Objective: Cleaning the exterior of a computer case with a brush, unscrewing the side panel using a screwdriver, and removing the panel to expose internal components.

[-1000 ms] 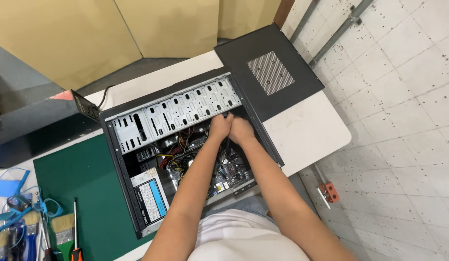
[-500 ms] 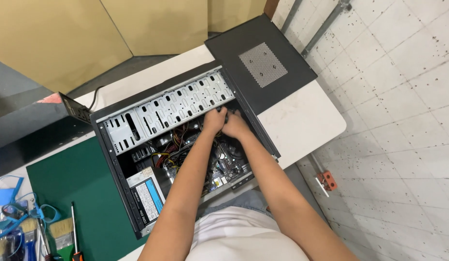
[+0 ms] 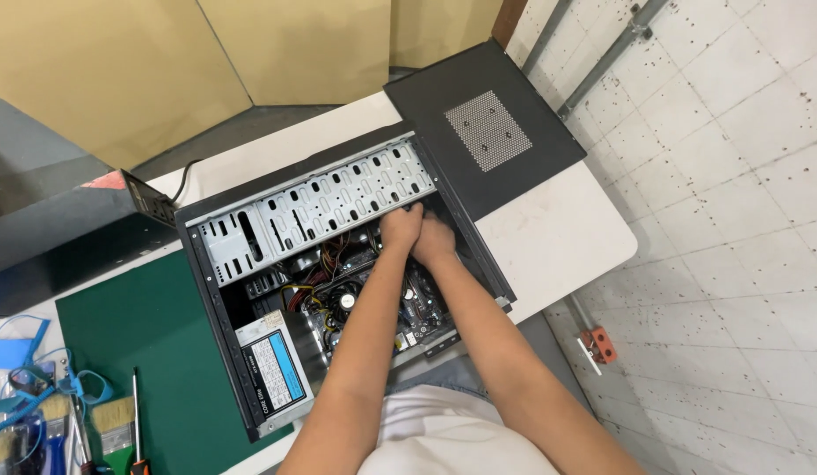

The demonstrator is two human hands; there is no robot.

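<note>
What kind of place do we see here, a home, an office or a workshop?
Probably a computer repair bench in a workshop. An opened computer case lies on a white table, with its side panel set aside, and brushes beside a green work mat.

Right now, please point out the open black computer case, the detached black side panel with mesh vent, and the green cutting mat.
open black computer case (image 3: 206, 290), head view, its left wall.
detached black side panel (image 3: 514, 163), head view, beside the vent.
green cutting mat (image 3: 153, 352), head view, bare middle.
</note>
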